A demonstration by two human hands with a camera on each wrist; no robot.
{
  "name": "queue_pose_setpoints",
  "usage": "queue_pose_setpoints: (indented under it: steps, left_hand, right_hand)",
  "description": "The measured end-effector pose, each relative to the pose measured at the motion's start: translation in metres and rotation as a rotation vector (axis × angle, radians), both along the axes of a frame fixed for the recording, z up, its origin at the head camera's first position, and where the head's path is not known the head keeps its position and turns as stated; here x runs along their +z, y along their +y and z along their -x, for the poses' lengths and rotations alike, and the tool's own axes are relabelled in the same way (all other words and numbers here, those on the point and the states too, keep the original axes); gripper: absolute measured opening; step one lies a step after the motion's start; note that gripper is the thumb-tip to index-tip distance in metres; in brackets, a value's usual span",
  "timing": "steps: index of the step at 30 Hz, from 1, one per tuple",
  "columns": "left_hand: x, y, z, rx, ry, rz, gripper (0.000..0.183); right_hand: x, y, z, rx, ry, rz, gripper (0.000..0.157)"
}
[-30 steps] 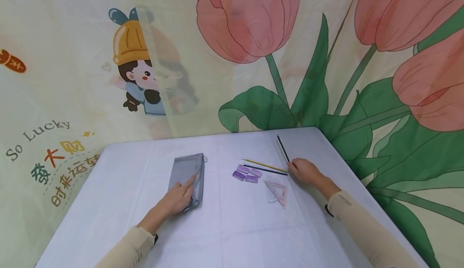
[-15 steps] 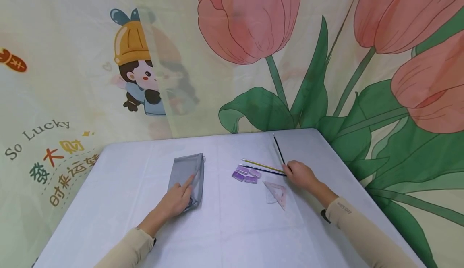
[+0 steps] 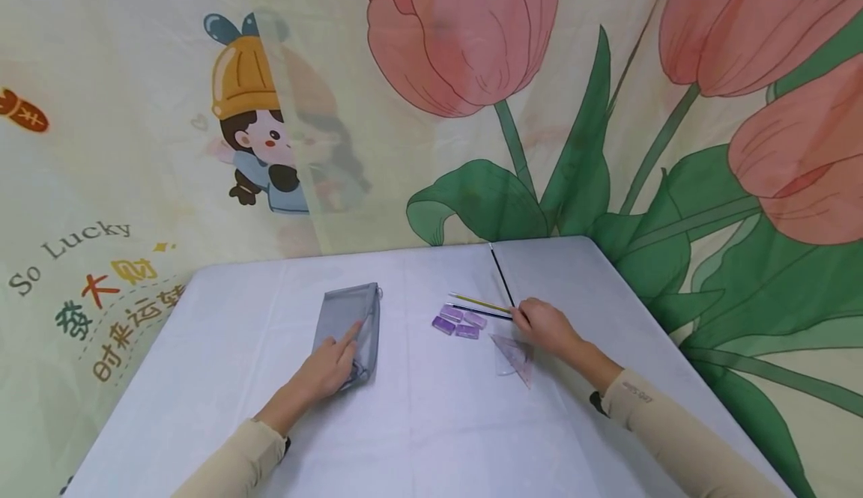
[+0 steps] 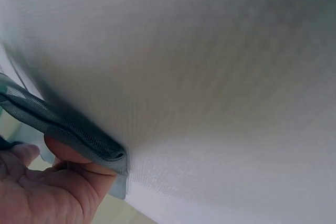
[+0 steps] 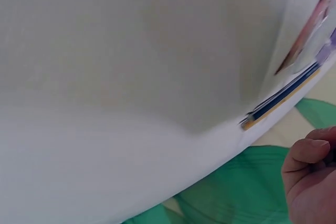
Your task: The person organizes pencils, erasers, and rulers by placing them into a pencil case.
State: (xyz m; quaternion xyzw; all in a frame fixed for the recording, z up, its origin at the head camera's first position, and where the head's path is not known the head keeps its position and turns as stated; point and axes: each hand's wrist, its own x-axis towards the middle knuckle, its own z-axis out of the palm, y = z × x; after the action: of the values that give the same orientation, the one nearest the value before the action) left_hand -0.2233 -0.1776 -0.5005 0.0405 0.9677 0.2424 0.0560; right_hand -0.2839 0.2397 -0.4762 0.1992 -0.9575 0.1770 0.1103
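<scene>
In the head view my left hand (image 3: 322,369) grips the near end of a grey zippered pencil case (image 3: 345,311), index finger stretched along its top. The left wrist view shows fingers tucked against the zipped edge of the pencil case (image 4: 79,129). My right hand (image 3: 547,326) pinches a black pencil (image 3: 502,275) by its near end, and the far end points toward the back edge. Beside that hand lie a yellow-striped pencil (image 3: 477,302) and a dark pencil (image 3: 480,311), their right ends hidden behind the fingers.
Several purple erasers (image 3: 467,330) lie just in front of the pencils. A pinkish set square (image 3: 521,363) overlaps another clear plastic piece (image 3: 502,367) nearer to me. The white-covered table (image 3: 411,438) ends at a printed tulip backdrop (image 3: 465,183).
My right hand has moved left with the black pencil, now covering the right ends of the two lying pencils. The left hand and pencil case have stayed put.
</scene>
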Motion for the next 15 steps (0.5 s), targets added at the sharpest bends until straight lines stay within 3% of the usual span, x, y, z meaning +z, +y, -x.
queue_pose_setpoints:
  steps: [15]
  left_hand:
    - [0.001, -0.002, 0.0, -0.007, -0.014, -0.04, 0.053]
  right_hand:
    - [0.013, -0.035, -0.015, 0.029, -0.124, 0.036, 0.039]
